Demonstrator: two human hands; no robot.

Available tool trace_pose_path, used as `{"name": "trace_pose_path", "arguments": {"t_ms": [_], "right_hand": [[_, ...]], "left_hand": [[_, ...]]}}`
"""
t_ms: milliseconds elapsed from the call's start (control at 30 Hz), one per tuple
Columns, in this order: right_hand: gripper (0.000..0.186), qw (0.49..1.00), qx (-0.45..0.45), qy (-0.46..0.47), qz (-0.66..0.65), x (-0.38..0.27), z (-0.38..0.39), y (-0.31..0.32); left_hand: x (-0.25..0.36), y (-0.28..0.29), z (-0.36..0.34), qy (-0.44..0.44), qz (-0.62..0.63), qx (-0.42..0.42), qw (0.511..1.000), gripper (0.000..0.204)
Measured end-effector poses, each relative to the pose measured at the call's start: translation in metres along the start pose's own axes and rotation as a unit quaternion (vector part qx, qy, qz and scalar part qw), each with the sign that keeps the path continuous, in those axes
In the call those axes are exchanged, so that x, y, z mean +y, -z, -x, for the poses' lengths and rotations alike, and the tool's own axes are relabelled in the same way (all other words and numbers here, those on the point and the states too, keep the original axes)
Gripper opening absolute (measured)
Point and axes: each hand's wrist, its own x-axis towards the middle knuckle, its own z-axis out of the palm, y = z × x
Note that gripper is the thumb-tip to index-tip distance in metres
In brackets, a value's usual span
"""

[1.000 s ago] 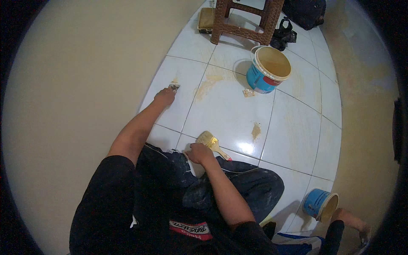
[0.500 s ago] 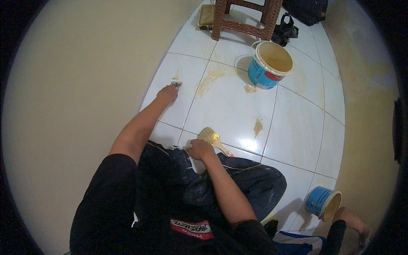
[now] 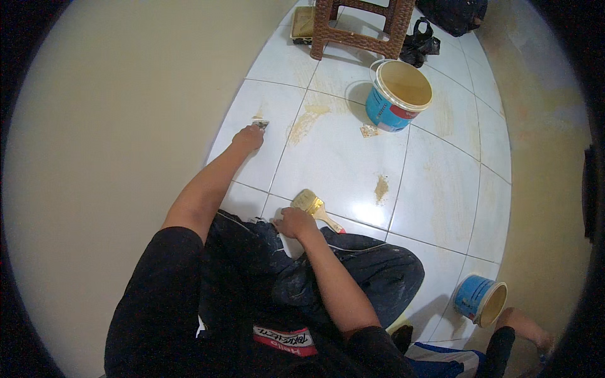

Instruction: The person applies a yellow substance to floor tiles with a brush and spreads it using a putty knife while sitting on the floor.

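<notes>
Little has shifted since the earlier frames: both hands keep their places and only the view has drifted, carrying the bucket and stool slightly across it. From where I stand, the person sits cross-legged on the white tile floor [image 3: 340, 157] at the foot of the cream wall [image 3: 126, 157]. The left hand [image 3: 247, 137] reaches out, fingers closed on a small scraper [image 3: 262, 125] pressed to the tile near the wall's base. The right hand [image 3: 295, 222] rests by the knee, fingers curled; whether it grips the paintbrush [image 3: 313, 206] lying just beside it, or only touches it, I cannot tell. Risks noted: the brush's wet bristles lie on the tile and could smear it; ochre paint patches [image 3: 381, 187] sit within reach of knee and sleeve; the scraper, driven hard, might score the glaze. Packages, largest first: an open paint bucket [image 3: 397, 94], blue with a red band and white rim, ochre inside, stands before the brown wicker stool [image 3: 362, 25]; a smaller blue bucket [image 3: 480, 299] lies tilted at lower right, beside another person's limb [image 3: 523, 324]; a red-and-white printed patch [image 3: 280, 338] marks the sitter's black clothing.
</notes>
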Motion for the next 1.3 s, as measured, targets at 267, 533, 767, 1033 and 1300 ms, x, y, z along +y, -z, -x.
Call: {"name": "trace_pose_path", "arguments": {"t_ms": [267, 533, 767, 1033, 1300], "right_hand": [[0.045, 1.0, -0.006, 0.011, 0.007, -0.003, -0.004, -0.003], [0.047, 1.0, -0.022, -0.002, 0.007, 0.002, -0.005, -0.002], [0.043, 1.0, 0.024, 0.014, -0.002, 0.0, -0.005, -0.007], [0.045, 1.0, 0.012, 0.007, 0.011, -0.002, 0.0, 0.003], [0.045, 0.993, 0.095, 0.054, 0.044, 0.015, -0.016, -0.004]], "left_hand": [[-0.007, -0.005, 0.017, 0.027, 0.033, 0.053, 0.998, 0.045], [0.002, 0.0, -0.001, 0.045, 0.049, 0.041, 0.997, 0.042], [-0.015, -0.017, 0.008, 0.004, -0.004, 0.054, 0.999, 0.045], [-0.003, -0.003, 0.097, -0.013, 0.086, 0.156, 0.984, 0.053], [-0.015, -0.036, 0.183, -0.059, 0.547, -0.016, 0.835, 0.044]]}}
